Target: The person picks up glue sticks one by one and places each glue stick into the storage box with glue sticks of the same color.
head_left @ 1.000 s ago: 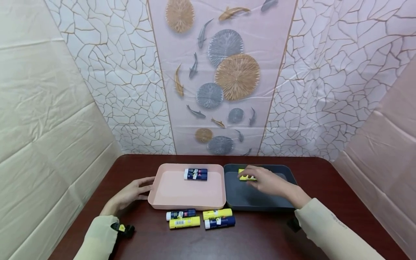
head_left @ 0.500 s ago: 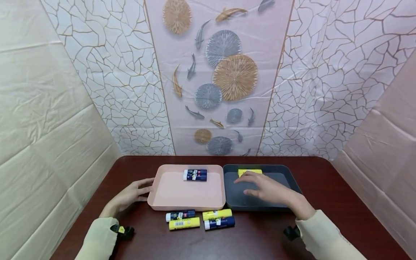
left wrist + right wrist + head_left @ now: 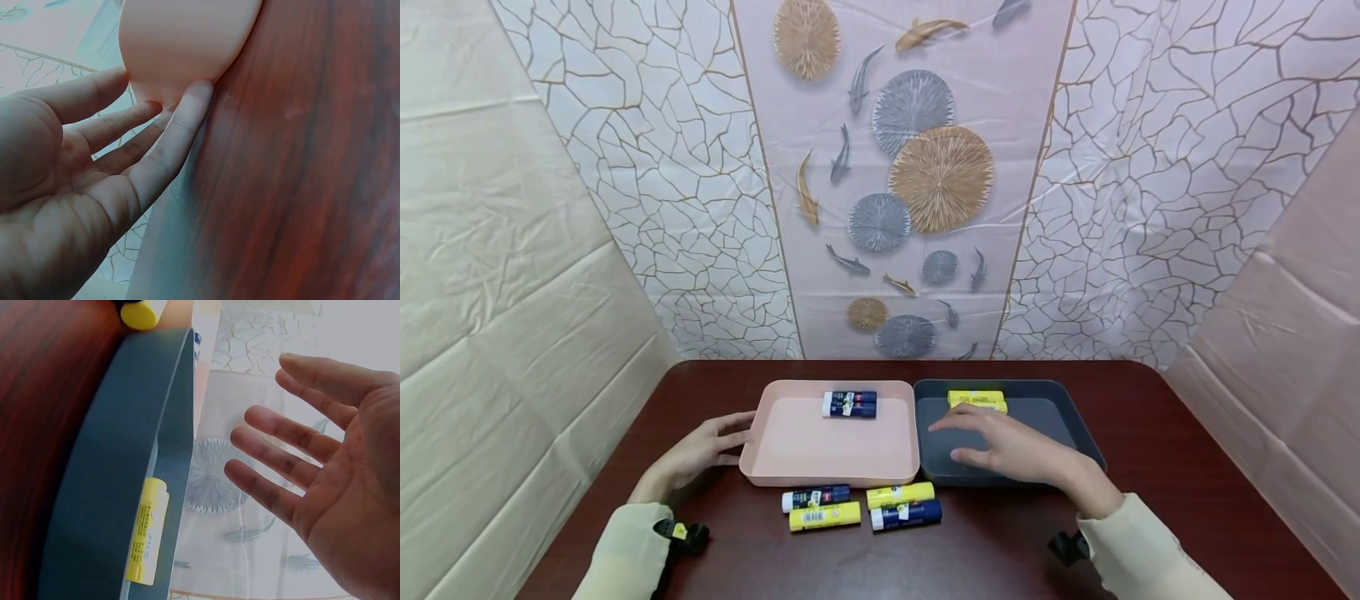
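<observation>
My left hand (image 3: 696,457) touches the left end of the pink tray (image 3: 820,454) with extended fingertips. In the left wrist view, its fingers (image 3: 190,106) rest against the tray's outer wall. Over the dark grey tray (image 3: 1052,412) hovers my right hand (image 3: 1011,446), fingers spread and holding nothing. Two yellow glue sticks (image 3: 975,397) lie side by side near that tray's back wall; the hand partly covers the nearer one. Two navy glue sticks (image 3: 850,405) with white ends lie together toward the back of the pink tray.
In front of the trays, on the dark red wooden table (image 3: 760,562), lie a navy glue stick (image 3: 817,497), a yellow glue stick (image 3: 825,516), another yellow one (image 3: 900,495) and another navy one (image 3: 907,515). A patterned cloth (image 3: 940,275) hangs behind the table.
My right hand has let go of a yellow glue stick in the dark tray and drawn back toward me, its fingers spreading. The left hand stays at the pink tray.
</observation>
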{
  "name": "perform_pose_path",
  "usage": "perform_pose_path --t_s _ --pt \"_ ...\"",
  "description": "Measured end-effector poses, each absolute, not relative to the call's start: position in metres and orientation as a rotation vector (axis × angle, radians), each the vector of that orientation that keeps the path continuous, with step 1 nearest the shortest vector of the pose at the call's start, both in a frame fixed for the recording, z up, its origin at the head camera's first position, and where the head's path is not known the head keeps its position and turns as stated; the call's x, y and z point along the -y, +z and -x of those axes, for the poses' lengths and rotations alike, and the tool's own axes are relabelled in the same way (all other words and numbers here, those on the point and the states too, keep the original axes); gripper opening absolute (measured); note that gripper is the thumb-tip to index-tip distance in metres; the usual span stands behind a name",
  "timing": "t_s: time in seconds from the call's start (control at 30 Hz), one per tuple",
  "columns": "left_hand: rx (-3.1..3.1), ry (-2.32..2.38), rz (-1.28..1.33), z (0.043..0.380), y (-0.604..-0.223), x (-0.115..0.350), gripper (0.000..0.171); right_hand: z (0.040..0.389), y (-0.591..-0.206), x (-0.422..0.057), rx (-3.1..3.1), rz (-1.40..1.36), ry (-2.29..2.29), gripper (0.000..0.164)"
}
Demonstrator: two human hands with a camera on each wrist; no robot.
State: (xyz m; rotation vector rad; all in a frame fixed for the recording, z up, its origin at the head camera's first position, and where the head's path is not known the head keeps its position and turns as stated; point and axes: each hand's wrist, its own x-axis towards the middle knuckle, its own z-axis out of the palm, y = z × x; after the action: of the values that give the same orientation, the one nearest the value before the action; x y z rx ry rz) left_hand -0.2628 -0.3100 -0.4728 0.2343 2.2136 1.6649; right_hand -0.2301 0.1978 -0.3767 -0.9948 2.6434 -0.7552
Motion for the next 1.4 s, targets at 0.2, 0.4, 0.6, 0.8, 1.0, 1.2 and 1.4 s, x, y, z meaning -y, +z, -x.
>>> perform_pose_path --t_s 0.2,0.4,0.6,0.8,1.0,1.2,1.4 --pt "-2.211 1.668 -0.230 0.263 -0.473 0.310 0.065 0.221 -0.378 -0.191 -2.618 1.008 -0.741 0.041" --pt "-2.209 1.673 -0.234 0.262 -0.473 0.310 0.066 0.209 -0.381 -0.184 -2.569 1.046 -0.766 0.040" --pt "-2.214 1.672 -0.211 0.263 -0.473 0.309 0.066 0.203 -0.390 -0.179 -2.518 1.116 -0.839 0.038" --pt "-2.215 1.671 -0.204 0.263 -0.472 0.309 0.065 0.196 -0.397 -0.172 -2.448 1.128 -0.926 0.037" --pt "-2.215 1.672 -0.194 0.262 -0.473 0.309 0.066 0.187 -0.405 -0.164 -2.422 1.109 -0.964 0.036" --pt "-2.197 1.681 -0.196 0.262 -0.473 0.308 0.067 0.182 -0.414 -0.159 -2.357 1.091 -0.998 0.036" --pt "-2.206 1.673 -0.214 0.262 -0.471 0.309 0.066 0.180 -0.420 -0.152 -2.353 1.190 -0.969 0.035"
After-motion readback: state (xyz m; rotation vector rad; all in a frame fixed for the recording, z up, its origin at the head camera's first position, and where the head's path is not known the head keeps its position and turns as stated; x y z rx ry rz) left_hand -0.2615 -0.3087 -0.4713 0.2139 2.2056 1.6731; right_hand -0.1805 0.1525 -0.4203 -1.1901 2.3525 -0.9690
